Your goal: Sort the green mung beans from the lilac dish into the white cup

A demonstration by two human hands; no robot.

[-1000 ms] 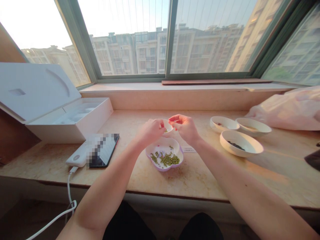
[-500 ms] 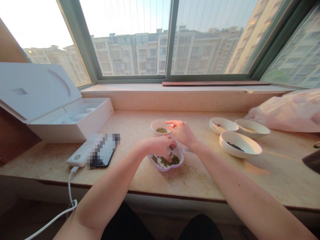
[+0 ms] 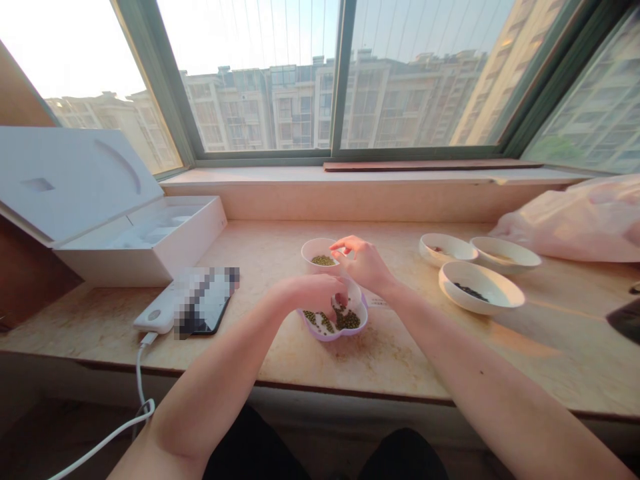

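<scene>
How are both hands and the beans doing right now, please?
Left hand down at the green beans in the dish, grip unclear. Right hand at the right edge of the small bowl. Left hand hides part of the dish.

Centre of frame: scalloped dish (image 3: 325, 337), lilac outside, white within; beans (image 3: 349, 321), olive green. Just above: round bowl (image 3: 311, 248), plain white. Right of frame: three bowls (image 3: 500, 293), cream-white, the lowest with black contents (image 3: 471, 292). Lower half: stone countertop (image 3: 400, 363), beige with brown mottling. Top: window frame (image 3: 343, 87), grey-green. Left: box (image 3: 115, 263), plain white. Right edge: plastic bag (image 3: 590, 220), pale pink.
</scene>
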